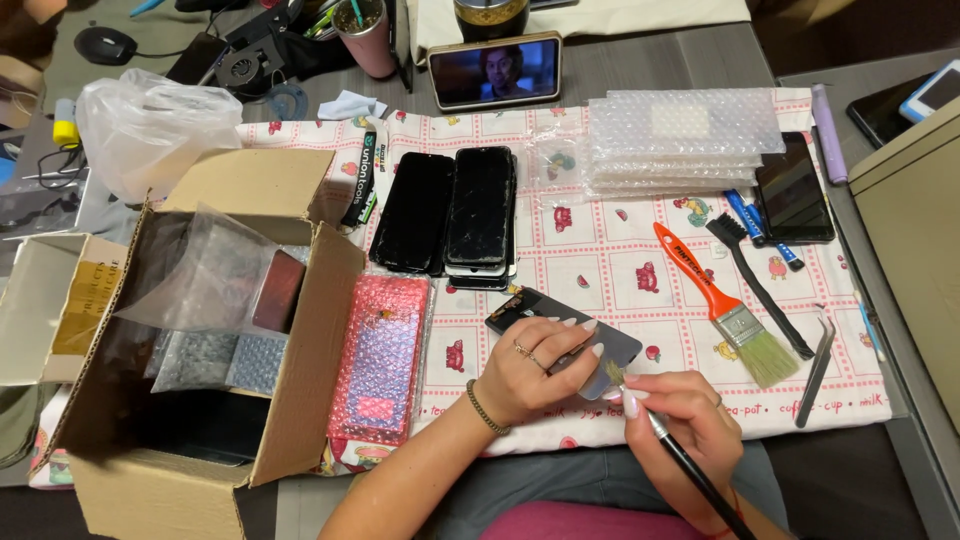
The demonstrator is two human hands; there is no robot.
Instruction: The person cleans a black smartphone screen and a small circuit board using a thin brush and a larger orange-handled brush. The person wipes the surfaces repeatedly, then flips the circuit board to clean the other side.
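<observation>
My left hand [535, 365] grips a dark phone screen panel [560, 322] over the near edge of a patterned cloth [600, 260]. My right hand [685, 415] holds a thin black-handled brush [690, 470], its small tip touching the panel's lower right corner. Both hands meet at the panel, just above my lap.
Stacked black phone screens [455, 210] lie at the cloth's middle, a pink bubble-wrapped item [382, 355] to the left. An open cardboard box [210, 330] stands left. Orange paintbrush [715, 300], black brush [755, 280], tweezers [818, 365], bubble-wrap sheets [680, 140], another phone [792, 190] lie right. A propped phone [495, 70] plays video.
</observation>
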